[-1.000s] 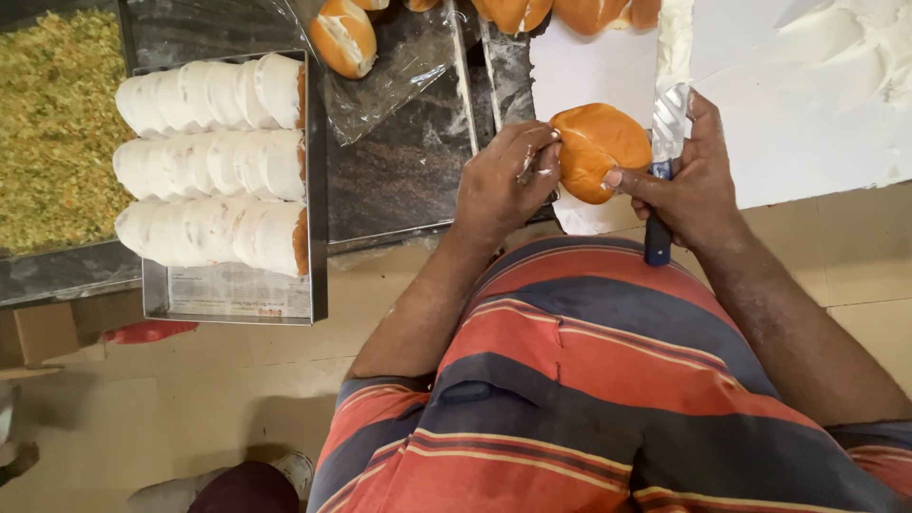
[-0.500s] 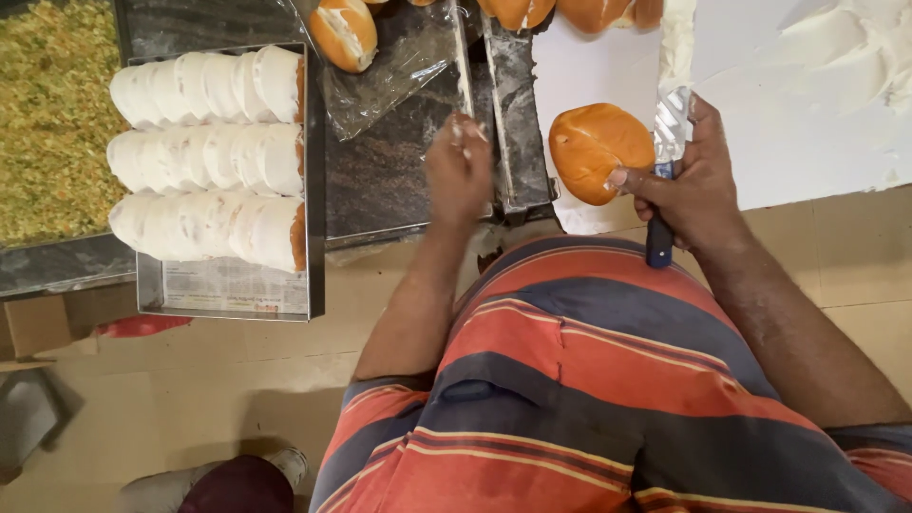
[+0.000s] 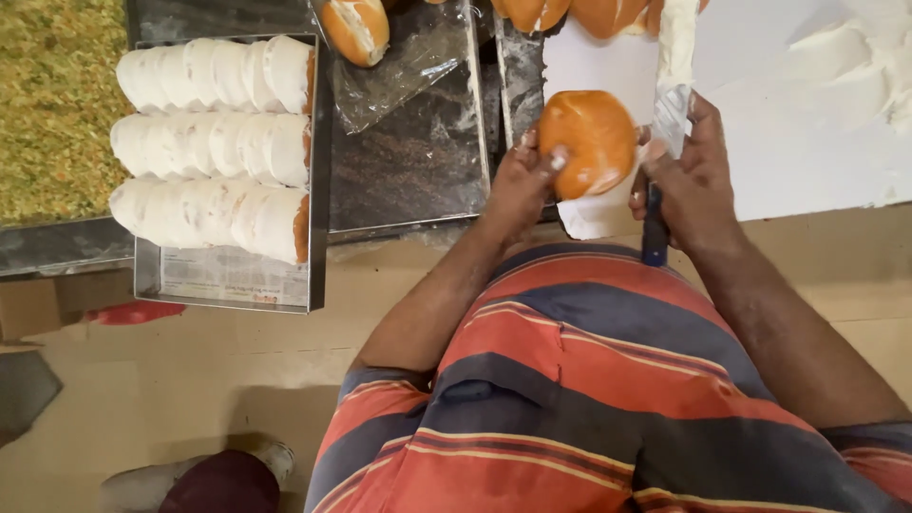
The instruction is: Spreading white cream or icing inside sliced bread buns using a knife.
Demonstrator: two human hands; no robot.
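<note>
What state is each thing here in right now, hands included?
Left hand: gripping the bun's left side.
Right hand: closed around a knife.
Bun: whole, on a white sheet.
Knife: blade smeared white, beside the bun.
Metal tray: holding three rows of filled buns.

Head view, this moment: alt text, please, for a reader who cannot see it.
Seen from above, a person's left hand holds a round orange bun on a white sheet, while the right hand grips a blue-handled knife beside it. To the left, a metal tray holds three rows of cream-filled buns.
</note>
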